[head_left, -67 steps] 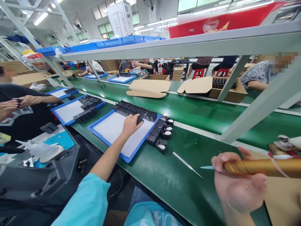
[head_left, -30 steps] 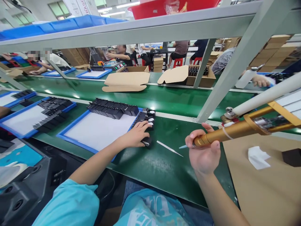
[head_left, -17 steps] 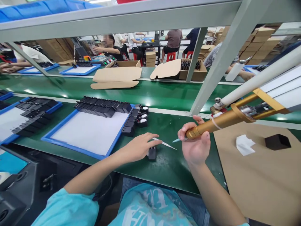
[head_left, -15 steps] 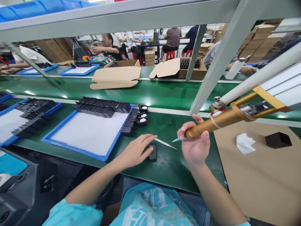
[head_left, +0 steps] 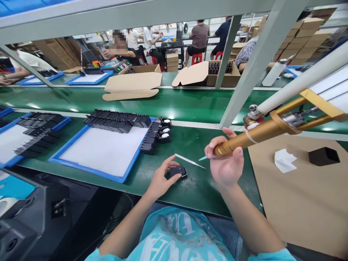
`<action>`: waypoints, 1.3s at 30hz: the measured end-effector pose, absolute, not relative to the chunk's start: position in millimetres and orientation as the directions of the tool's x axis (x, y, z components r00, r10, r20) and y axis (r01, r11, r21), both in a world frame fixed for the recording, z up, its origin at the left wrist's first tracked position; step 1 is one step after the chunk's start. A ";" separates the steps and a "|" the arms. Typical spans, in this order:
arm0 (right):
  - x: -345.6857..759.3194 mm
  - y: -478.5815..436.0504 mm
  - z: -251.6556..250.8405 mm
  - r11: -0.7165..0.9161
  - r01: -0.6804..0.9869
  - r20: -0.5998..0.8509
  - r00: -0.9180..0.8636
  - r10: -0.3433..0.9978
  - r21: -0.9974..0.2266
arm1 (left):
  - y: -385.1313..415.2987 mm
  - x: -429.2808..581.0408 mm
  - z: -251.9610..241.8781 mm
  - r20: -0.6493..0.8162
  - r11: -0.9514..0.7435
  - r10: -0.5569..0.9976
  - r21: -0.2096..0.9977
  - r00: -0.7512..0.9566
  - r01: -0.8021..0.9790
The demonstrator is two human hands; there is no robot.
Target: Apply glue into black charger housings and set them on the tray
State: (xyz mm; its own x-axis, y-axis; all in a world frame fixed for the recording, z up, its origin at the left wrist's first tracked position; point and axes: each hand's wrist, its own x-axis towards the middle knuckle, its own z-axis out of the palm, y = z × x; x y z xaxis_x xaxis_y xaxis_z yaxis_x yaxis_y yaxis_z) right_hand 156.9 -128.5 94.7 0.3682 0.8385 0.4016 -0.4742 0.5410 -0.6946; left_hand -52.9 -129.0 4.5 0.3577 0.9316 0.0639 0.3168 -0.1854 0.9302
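My left hand (head_left: 160, 181) grips a small black plastic housing (head_left: 177, 172) on the green bench, thumb on its near side and fingers round its left end. My right hand (head_left: 227, 165) is closed on a gold glue dispensing gun (head_left: 244, 137), which it holds tilted. The gun's pale blue tip (head_left: 202, 158) points left, above the bench and apart from the housing. Between the hands lies a thin white pointed strip (head_left: 190, 161).
A blue-rimmed tray (head_left: 123, 179) holds rows of black housings (head_left: 114, 121); several more (head_left: 164, 130) stand at its right edge. Cardboard (head_left: 304, 203) on the right bears white paper (head_left: 285, 160) and a black box (head_left: 324, 160). A metal post (head_left: 255, 69) rises ahead.
The black housing has turned from upright to lying sideways in view. My left hand has closed on it. My right hand keeps the dispensing gun in nearly the same place.
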 end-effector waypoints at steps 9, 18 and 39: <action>152.4 -131.7 95.6 0.533 -0.499 0.407 0.346 0.845 -0.684 | -129.3 -52.0 -11.3 0.139 -0.260 0.940 0.884 0.311 0.389; 145.6 -139.1 97.5 0.520 -0.513 0.420 0.306 0.854 -0.683 | -140.2 -28.2 1.0 0.137 -0.379 0.908 0.669 0.395 0.639; 146.4 -138.7 95.6 0.524 -0.533 0.442 0.285 0.850 -0.665 | -130.7 -16.4 47.6 0.264 -0.443 0.886 0.726 0.381 0.526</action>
